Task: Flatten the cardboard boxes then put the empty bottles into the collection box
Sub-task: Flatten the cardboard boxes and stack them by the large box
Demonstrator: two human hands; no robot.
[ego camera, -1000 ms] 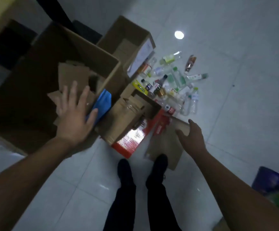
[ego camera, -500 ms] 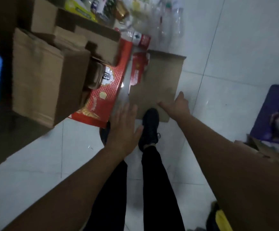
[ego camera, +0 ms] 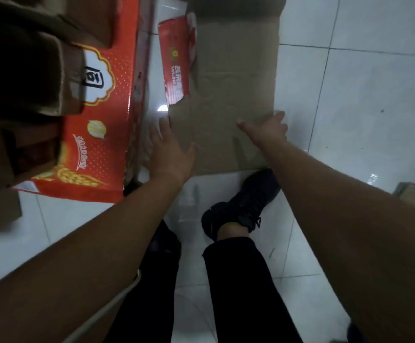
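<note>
Head view shows both hands reaching down to a flattened brown cardboard box (ego camera: 233,90) on the tiled floor (ego camera: 365,100): left hand (ego camera: 170,152) open at its left edge, right hand (ego camera: 267,129) open, fingers spread on its right edge. Red printed box (ego camera: 102,134) lies just left.

The flattened cardboard sheet (ego camera: 233,95) lies on the tiled floor (ego camera: 365,100), ahead of the person's shoe (ego camera: 246,201); the printed box (ego camera: 100,115) lies to its left, with a strip of floor between them. The left hand (ego camera: 169,149) rests at the sheet's near left edge; the right hand (ego camera: 265,129) at its near right edge. Brown cartons (ego camera: 28,70) sit on and left of the printed box.
</note>
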